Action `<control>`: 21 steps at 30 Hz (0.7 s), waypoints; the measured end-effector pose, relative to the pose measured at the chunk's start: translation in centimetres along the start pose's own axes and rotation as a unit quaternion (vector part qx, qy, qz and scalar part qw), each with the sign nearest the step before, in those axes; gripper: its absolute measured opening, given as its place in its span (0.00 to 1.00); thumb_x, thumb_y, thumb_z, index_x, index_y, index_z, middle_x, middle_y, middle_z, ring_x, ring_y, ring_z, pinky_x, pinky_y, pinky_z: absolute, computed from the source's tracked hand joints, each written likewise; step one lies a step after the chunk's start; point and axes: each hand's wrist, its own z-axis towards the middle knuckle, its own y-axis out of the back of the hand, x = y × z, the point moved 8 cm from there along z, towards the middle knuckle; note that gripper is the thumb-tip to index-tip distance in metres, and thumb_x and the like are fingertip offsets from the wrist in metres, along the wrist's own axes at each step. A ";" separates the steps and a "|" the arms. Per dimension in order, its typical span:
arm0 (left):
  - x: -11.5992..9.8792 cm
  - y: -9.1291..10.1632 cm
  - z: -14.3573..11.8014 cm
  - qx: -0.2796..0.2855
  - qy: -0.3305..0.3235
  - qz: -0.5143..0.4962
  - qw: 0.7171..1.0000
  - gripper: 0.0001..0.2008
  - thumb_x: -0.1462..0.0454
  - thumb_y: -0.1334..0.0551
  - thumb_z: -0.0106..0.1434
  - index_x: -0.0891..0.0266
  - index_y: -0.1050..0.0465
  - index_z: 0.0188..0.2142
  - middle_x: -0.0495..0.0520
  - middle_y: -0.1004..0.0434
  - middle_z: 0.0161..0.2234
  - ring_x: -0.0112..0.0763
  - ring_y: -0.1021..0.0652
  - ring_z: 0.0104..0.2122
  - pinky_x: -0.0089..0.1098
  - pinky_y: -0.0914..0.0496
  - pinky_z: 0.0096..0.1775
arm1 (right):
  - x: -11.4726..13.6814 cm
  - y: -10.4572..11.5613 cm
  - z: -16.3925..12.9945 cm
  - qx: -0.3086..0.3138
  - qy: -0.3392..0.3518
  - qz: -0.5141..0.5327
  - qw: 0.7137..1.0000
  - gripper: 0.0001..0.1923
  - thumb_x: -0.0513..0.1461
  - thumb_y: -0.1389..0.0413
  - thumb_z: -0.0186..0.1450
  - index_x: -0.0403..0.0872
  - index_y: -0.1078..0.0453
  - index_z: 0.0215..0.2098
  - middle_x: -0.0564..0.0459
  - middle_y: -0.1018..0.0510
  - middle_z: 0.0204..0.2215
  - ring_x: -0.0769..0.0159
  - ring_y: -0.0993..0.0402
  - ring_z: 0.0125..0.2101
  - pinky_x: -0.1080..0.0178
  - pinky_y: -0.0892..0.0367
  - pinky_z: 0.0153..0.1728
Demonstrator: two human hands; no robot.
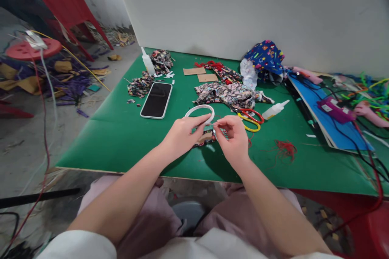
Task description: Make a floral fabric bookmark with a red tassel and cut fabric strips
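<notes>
My left hand (181, 136) is closed on a white ring (200, 106), which looks like a narrow roll of tape, gripping its near side between thumb and fingers. Close by, my right hand (233, 139) pinches thumb and fingertips together at the ring's right edge; what lies between them is too small to make out. Under both hands on the green table (118, 141) is a dark floral piece with a brown card surface (206, 137), partly covered by the fingers. Scissors (251, 120) with red and yellow handles rest just beyond my right hand.
A phone (156, 100) lies to the left, near a glue bottle (148, 62) and floral scraps (139, 85). Floral cloth (231, 94), brown cards (194, 71) and another glue bottle (275, 110) lie behind. Red threads (285, 150), a blue folder (328, 117) and cables are rightward.
</notes>
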 end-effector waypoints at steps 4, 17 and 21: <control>-0.2 -0.1 -0.1 0.012 0.014 -0.070 0.997 0.21 0.65 0.45 0.62 0.57 0.37 0.55 0.50 0.21 0.41 0.30 0.21 0.39 0.27 0.29 0.40 | -0.8 -0.5 0.0 0.025 -0.040 0.021 0.999 0.14 0.34 0.43 0.60 0.52 0.34 0.44 0.52 0.29 0.40 0.68 0.27 0.35 0.62 0.28 0.37; -0.9 -0.5 -0.2 0.023 0.005 -0.052 0.998 0.23 0.67 0.48 0.62 0.58 0.40 0.57 0.48 0.20 0.36 0.24 0.22 0.29 0.24 0.30 0.33 | 1.7 -1.1 -0.7 0.033 0.118 -0.222 0.967 0.11 0.34 0.49 0.64 0.52 0.26 0.40 0.51 0.24 0.31 0.65 0.28 0.33 0.60 0.31 0.34; -0.7 -0.4 -0.4 0.014 0.019 -0.075 0.997 0.23 0.67 0.46 0.61 0.58 0.40 0.57 0.48 0.21 0.35 0.24 0.22 0.31 0.23 0.30 0.33 | 2.3 -1.3 -1.0 0.034 0.155 -0.237 0.958 0.11 0.32 0.49 0.64 0.50 0.28 0.41 0.50 0.24 0.32 0.64 0.29 0.34 0.60 0.32 0.35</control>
